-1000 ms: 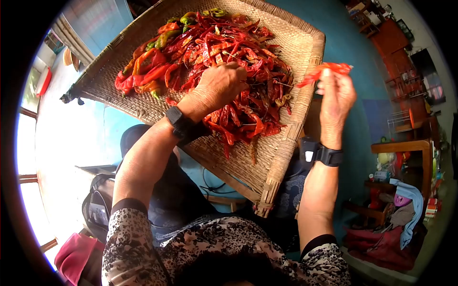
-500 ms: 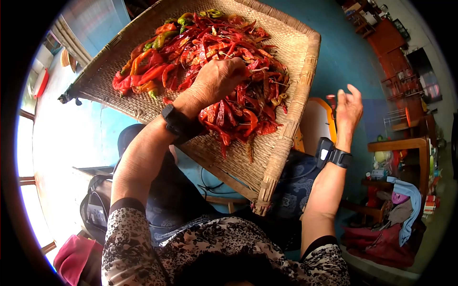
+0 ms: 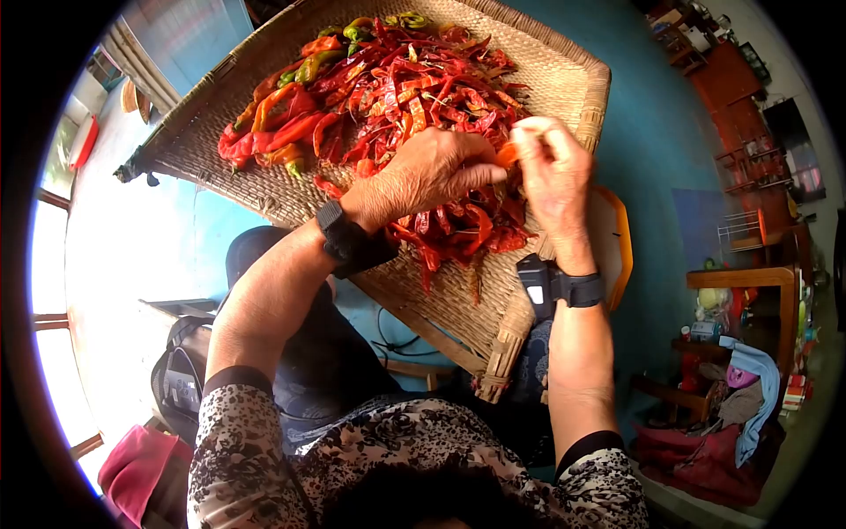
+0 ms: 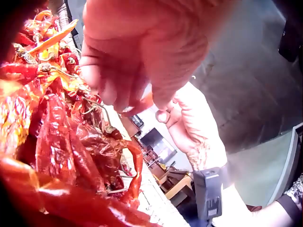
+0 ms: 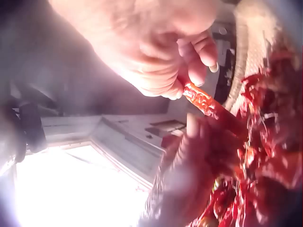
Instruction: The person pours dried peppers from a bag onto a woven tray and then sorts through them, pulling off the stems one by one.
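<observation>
A heap of red dried chili peppers (image 3: 388, 97) lies in a woven basket tray (image 3: 564, 79). Over the heap, my left hand (image 3: 432, 176) and right hand (image 3: 560, 172) meet at one orange-red chili pepper (image 3: 508, 155). In the right wrist view the right fingertips pinch one end of this chili pepper (image 5: 203, 101), while the left hand (image 5: 184, 165) grips its other end. Curled fingers of the left hand (image 4: 142, 52) hide most of it in the left wrist view, where the right hand (image 4: 194, 123) is close by.
Fresher red and green peppers (image 3: 291, 115) lie at the tray's left side. A pale container with an orange rim (image 3: 624, 251) stands below the tray's right edge. Farther right are a wooden chair (image 3: 749, 278) and cloths (image 3: 758, 388). A dark bag (image 3: 181, 379) sits at left.
The right hand held a red chili pepper beyond the tray's right edge, then let go above the container. It has come back left to the pepper in the left hand, which stayed over the heap.
</observation>
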Demonstrator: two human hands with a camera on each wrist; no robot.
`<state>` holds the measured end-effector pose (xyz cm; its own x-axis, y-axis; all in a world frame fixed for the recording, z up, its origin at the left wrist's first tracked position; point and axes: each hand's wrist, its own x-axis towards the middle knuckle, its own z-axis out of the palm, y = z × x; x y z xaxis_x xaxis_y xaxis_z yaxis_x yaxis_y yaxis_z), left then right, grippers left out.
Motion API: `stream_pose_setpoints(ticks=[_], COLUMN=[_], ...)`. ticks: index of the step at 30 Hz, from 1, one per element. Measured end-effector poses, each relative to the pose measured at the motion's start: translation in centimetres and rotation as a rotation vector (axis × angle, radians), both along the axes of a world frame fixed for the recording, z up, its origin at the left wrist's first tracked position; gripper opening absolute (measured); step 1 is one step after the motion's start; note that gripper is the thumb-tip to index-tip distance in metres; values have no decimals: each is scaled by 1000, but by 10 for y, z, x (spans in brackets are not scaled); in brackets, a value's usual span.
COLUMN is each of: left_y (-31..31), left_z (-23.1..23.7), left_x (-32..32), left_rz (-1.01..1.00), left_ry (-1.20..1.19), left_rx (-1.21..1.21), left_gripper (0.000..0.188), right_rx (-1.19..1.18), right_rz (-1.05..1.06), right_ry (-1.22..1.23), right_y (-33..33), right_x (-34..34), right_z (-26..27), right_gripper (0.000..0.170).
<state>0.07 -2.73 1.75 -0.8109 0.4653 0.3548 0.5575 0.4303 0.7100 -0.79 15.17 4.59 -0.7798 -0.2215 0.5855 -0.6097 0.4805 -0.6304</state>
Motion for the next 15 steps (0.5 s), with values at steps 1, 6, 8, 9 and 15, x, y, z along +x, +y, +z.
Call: stream_pose_setpoints(ticks=[1,6,8,9,15], left_y=[0,0,1,1,-3], left_z=[1,-15,-21,-23,-10], left_x=[2,17,16,15,6], left_rz=[-23,-211,-190,-168,-45], left_ry=[16,275,313,348,237], left_rx=[-64,-281,-343,-410,-210], left_gripper=[36,27,23,19,13], right_rx=[48,-8,99,199,604], right_rz=[-136,-473,-587,-655,-1008], right_ry=[40,242,289,310,134], right_y=[9,93,131,148,171], right_x=[-1,-20,-22,-19,-6], right_z=[6,9,4,2,-7], right_gripper=[6,9,11,13,32])
